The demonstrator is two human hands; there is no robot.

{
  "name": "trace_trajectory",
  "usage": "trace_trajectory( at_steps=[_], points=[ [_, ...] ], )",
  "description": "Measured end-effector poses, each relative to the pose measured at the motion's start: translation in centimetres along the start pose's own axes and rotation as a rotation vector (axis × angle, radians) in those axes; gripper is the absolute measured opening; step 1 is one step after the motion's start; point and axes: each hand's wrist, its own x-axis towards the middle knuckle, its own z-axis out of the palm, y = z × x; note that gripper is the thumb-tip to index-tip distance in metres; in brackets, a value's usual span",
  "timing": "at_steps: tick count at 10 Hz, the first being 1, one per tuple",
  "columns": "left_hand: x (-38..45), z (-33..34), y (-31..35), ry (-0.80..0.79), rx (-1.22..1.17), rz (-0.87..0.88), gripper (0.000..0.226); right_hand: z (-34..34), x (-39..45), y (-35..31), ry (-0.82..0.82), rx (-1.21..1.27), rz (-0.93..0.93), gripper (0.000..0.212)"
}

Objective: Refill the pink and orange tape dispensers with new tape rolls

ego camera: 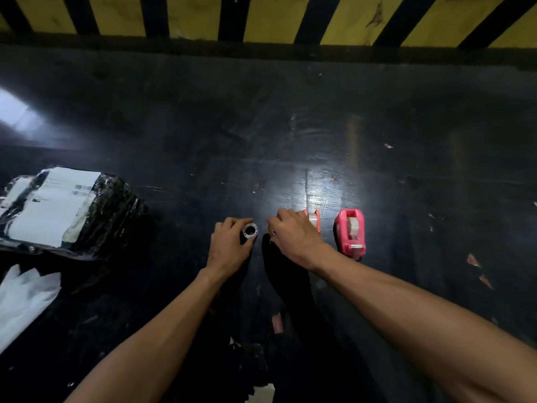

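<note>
My left hand (229,245) is curled around a small tape roll (250,230), fingers and thumb closed on its rim, the open core turned up toward the camera. The hand sits low over the dark tabletop (203,126), wrist bent slightly inward, forearm running back toward me from the lower left.

My right hand (293,237) lies palm down with fingers bent, over the near side of the orange tape dispenser (315,221). It touches the dispenser, but I cannot tell whether the fingers actually grip it, since the hand covers most of it. That forearm comes in from the lower right.

The 2 hands are near each other, with a narrow gap between them. The pink tape dispenser (349,232) stands just right of the orange one, apart from my hand, a roll visible in its well.

Well to the left rests a black wrapped parcel (66,210) with white labels, and a white bag (26,295) nearer me. Small scraps dot the surface on the right. The far side of the table is open up to the yellow and black striped edge (261,16).
</note>
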Motion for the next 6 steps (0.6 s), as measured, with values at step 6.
trace_trajectory(
  at_steps=[6],
  points=[
    [0.0, -1.7, 1.9, -0.118, 0.042, -0.085, 0.066, -1.4, -1.1, 0.1, 0.032, 0.174, 0.158, 0.036]
  ],
)
